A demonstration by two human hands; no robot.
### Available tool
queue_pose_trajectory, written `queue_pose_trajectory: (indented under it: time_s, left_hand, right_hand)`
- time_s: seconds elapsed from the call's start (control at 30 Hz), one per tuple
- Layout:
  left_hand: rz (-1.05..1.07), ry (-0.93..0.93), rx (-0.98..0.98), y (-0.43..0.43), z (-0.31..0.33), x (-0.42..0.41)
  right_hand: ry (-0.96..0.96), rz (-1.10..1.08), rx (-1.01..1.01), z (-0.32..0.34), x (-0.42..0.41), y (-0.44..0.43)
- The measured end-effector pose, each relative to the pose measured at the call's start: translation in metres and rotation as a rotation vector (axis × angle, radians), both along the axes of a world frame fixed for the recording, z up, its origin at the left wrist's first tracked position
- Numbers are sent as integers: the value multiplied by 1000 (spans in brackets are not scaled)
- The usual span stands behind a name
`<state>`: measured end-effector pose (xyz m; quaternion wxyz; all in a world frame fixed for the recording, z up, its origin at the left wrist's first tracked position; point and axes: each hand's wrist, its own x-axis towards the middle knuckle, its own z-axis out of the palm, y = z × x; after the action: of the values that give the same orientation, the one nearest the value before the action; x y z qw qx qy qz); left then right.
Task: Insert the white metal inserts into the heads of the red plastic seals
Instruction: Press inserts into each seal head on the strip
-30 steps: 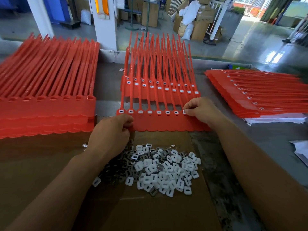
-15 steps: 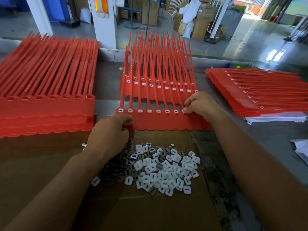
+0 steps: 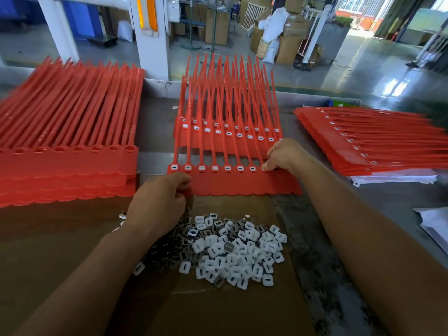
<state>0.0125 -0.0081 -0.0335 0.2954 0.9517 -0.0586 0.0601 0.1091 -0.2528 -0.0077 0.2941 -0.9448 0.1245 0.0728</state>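
The person is at the right end of the front strip of red plastic seals [image 3: 242, 183], which lies across the middle of the table [image 3: 392, 204] with its tails pointing to the far edge. The right hand [image 3: 283, 154] has its fingers bunched and curled down on one of the last heads. A speck of white shows under the tips, and I take it for an insert being seated. The left hand [image 3: 157, 202] pinches the strip's near-left corner, fingers curled round it.

To do this well, I'd say keep that left pinch firm so the strip cannot skate. Press straight down until the insert sits level with the filled heads beside it, then check that none is cocked.

The loose heap of small white metal inserts [image 3: 237, 248] sits just behind the left wrist on the brown cardboard sheet [image 3: 218, 309], toward the near edge, so a careless pull-back could scatter it. A tall stack of unfilled red seals [image 3: 68, 163] crowds the left edge and a fanned stack of filled ones [image 3: 378, 146] the right. Open room is mostly the bare table between strip and right stack.
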Motion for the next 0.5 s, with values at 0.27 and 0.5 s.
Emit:
queue_pose_trajectory:
  time_s: [0.27, 0.5]
  left_hand:
    - [2, -1, 5, 0, 0, 1]
    - [-2, -17, 3, 0, 0, 1]
  right_hand:
    - [-134, 5, 47, -9, -14, -2]
    - [-351, 200, 84, 2, -56, 10]
